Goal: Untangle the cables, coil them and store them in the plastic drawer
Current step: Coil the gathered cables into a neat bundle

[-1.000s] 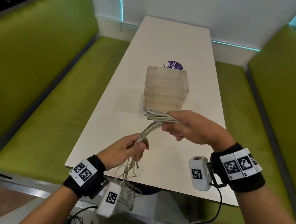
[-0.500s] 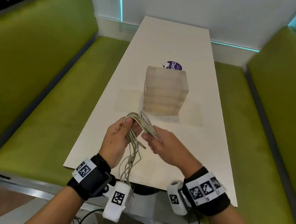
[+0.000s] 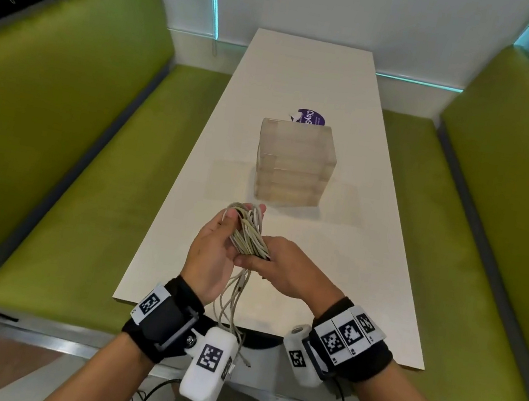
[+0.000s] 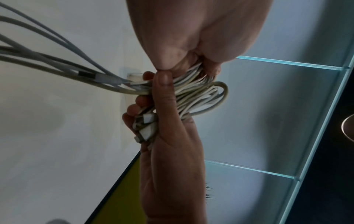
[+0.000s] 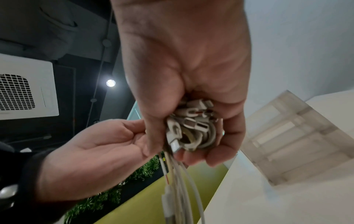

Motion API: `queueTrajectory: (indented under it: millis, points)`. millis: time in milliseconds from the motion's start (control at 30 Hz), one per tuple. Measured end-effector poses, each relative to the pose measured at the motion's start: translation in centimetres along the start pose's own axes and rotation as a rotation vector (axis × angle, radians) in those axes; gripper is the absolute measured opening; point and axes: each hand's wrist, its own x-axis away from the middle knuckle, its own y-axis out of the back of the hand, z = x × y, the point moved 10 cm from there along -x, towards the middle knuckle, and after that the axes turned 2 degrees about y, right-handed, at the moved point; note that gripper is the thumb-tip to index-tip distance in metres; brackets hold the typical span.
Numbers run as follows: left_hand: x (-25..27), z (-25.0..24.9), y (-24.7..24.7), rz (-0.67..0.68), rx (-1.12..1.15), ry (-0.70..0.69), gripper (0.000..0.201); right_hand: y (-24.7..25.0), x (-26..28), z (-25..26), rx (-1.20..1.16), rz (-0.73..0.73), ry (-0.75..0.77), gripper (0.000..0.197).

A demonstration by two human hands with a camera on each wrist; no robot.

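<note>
A person's right hand (image 3: 283, 267) closes around the near end of a bundle of pale cables (image 3: 248, 232), fingers curled over the plugs gathered in its palm, as the right wrist view shows. The left hand (image 3: 213, 254) stands just beside it, palm turned inward and fingers fairly straight, with the far loops of the bundle draped over the fingertips; whether its thumb also pinches the strands cannot be told. The bundle's long axis runs away from the person, from the right fist up toward the left fingertips, while loose tails hang down between the wrists, past the near edge of the white table (image 3: 364, 285). The clear plastic drawer (image 3: 294, 165) stands shut on the table, straight ahead of both hands and well apart from them. Coiling looks only partly done, with the tails still to be wound in. The right hand looks slightly nearer the drawer.
</note>
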Motion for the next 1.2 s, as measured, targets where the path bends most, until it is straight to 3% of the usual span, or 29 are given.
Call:
queueTrajectory:
  millis: [133, 233, 333, 400, 433, 500, 600, 667, 800, 1200]
  points:
    - [0.3, 0.1, -0.2, 0.039, -0.021, 0.017, 0.03, -0.3, 0.1, -0.1, 0.048, 0.017, 0.006, 0.027]
    - [0.5, 0.2, -0.3, 0.057, -0.058, 0.048, 0.036, -0.3, 0.3, -0.1, -0.052, 0.002, 0.042, 0.013]
    - [0.6, -0.3, -0.9, 0.147, -0.109, 0.034, 0.067, -0.9, 0.4, -0.1, -0.063, 0.043, 0.039, 0.01]
    - [0.6, -0.5, -1.7, 0.227, -0.274, 0.01, 0.087, -1.4, 0.5, -0.3, -0.088, 0.074, 0.037, 0.014]
    - [0.6, -0.6, -1.7, 0.222, -0.355, -0.015, 0.085, -1.6, 0.5, -0.3, -0.085, 0.094, 0.047, 0.015]
    - [0.5, -1.2, -1.3, 0.116, -0.44, -0.088, 0.056, -2.1, 0.7, -0.1, -0.072, 0.126, 0.065, 0.02]
    - [0.3, -1.6, -1.0, 0.007, -0.386, -0.126, 0.017, -2.3, 1.0, 0.7, -0.144, 0.134, 0.113, 0.021]
    - [0.1, -1.3, -1.1, 0.032, -0.383, -0.096, 0.014, -2.7, 1.3, 0.8, -0.231, 0.172, 0.126, 0.016]
    - [0.0, -0.9, -2.1, 0.15, -0.412, -0.044, 0.01, -3.3, 1.9, 1.0, -0.354, 0.211, 0.167, 0.045]
    - [0.6, -0.4, -3.3, 0.209, -0.521, -0.019, 0.016, -4.2, 2.4, 1.0, -0.413, 0.235, 0.171, 0.039]
